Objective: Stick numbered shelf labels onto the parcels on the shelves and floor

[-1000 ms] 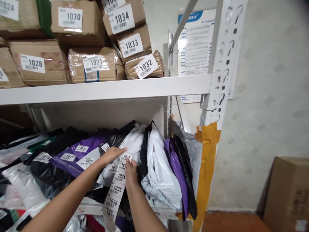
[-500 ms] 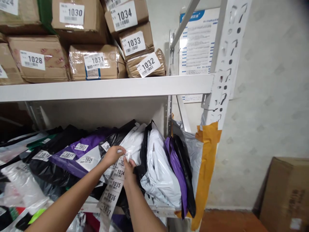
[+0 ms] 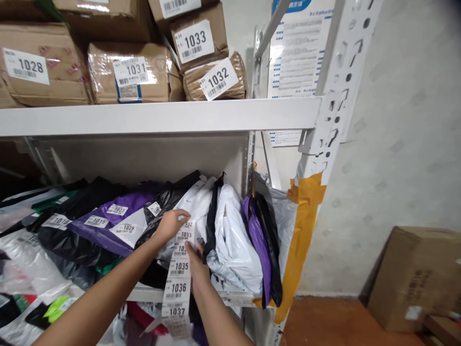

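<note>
A long strip of white printed labels, numbered in sequence from about 1032 to 1037, hangs down in front of the lower shelf. My left hand pinches its top end by the label ending in 32. Lower down, my right hand grips the strip's right edge with the thumb over the label below 1033; its other fingers are mostly hidden. Just behind the hands stand a white plastic parcel bag and a black one. To the left, a purple bag carries labels 1015 and 1023.
Taped cardboard boxes with numbered labels fill the upper shelf above a white metal beam. Orange tape wraps the rack's right post. A large carton leans at the right wall. More bagged parcels lie at the left.
My view has tilted down, so the shelves appear higher. The strip hangs straighter and more to the right. My right thumb has moved down the strip from the 1033 label to the one below.
</note>
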`<state>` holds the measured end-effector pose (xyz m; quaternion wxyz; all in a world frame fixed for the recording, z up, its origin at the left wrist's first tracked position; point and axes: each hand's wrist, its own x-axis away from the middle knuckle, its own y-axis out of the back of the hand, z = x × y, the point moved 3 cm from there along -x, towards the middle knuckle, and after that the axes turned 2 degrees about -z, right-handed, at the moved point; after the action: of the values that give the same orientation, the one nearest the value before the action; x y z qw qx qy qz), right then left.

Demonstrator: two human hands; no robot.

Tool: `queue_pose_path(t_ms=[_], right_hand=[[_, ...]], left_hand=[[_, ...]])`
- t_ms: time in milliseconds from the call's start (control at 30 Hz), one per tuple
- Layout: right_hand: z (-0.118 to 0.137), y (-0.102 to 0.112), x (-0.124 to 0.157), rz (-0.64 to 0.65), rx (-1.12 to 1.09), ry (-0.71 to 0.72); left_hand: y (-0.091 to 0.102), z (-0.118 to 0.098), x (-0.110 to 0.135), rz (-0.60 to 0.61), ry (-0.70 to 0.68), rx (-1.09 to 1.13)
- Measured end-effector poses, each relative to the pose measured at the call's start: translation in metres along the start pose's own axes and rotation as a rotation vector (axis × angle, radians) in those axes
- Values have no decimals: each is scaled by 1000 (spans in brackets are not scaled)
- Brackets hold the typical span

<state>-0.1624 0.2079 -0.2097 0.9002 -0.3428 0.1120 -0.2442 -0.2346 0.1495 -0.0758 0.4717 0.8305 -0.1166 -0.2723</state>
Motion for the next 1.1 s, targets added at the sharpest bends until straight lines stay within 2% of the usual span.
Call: queue_pose_path(t_ms=[100, 133, 200, 267, 333, 367, 400, 467, 500, 567, 700, 800, 933, 1000, 1100], right_hand=[[-5, -2, 11, -80, 30, -154], [-6, -2, 18, -63, 73, -199], [-2, 1, 38, 88, 188, -229], [11, 7, 58, 288, 264, -152], [27, 14, 71, 364, 219, -83], [34, 17, 74, 354, 171, -63], [40, 18, 74, 339, 114, -60], [45, 17, 70, 318, 2, -77], [46, 17, 65, 305, -31, -78], [43, 21, 54, 219, -63, -79], [48, 47, 35, -39, -27, 22], [54, 52, 30, -8, 43, 64], [50, 27, 27, 157, 50, 53], [42, 16, 25, 138, 11, 24], [30, 11, 17, 32, 5, -22]], left_hand=[[12, -1, -1, -46, -36, -28], [15, -2, -1, -50, -51, -38], [19, -7, 1, -65, -68, -63], [20, -20, 7, -135, -80, -106], [16, -40, 16, -193, -114, -110], [10, -51, 19, -173, -127, -88], [3, -60, 21, -98, -131, -49], [-14, -71, 22, 105, -116, 22], [-21, -71, 21, 185, -106, 37], [-30, -61, 18, 253, -99, 39], [-38, -25, 16, 245, -61, 69], [-39, -11, 20, 245, -61, 147], [-38, -9, 25, 349, -93, 312], [-37, -8, 26, 369, -69, 370], [-36, -5, 26, 328, -53, 391]])
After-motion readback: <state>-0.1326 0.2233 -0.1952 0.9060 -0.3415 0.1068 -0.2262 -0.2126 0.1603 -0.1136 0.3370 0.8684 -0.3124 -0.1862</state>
